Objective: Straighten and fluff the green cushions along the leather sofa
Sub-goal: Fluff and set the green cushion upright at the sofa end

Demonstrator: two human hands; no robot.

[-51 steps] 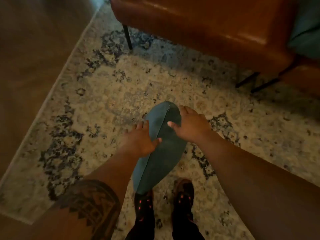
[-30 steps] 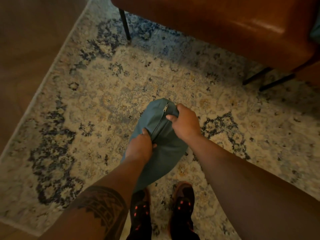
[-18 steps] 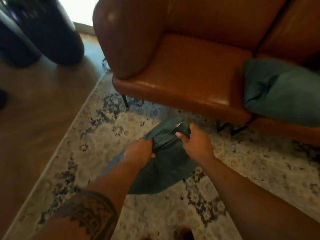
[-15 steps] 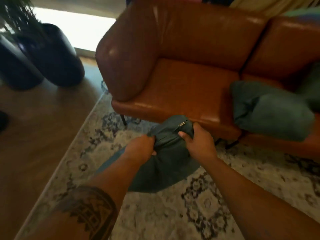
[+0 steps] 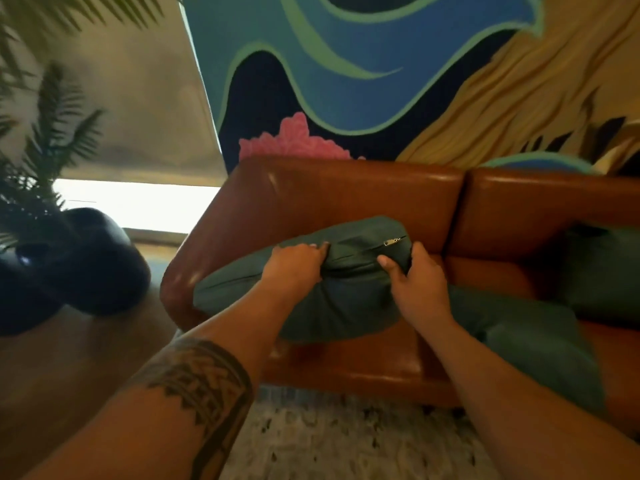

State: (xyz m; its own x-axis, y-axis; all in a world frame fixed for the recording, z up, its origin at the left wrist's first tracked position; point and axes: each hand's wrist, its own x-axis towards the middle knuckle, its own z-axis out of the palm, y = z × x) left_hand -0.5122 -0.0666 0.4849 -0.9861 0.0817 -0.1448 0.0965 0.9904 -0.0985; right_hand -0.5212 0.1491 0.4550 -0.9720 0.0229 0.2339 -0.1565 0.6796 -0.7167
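Brown glossy leather forms the sofa, backed by a wavy blue, green and pink mural; a dark round pot with a leafy plant stands to the left. Two more green cushions are slumped on the seat to the right. A plump matte green cushion with a zipper is held above the left seat, its zippered edge gripped by the curled left hand and right hand.
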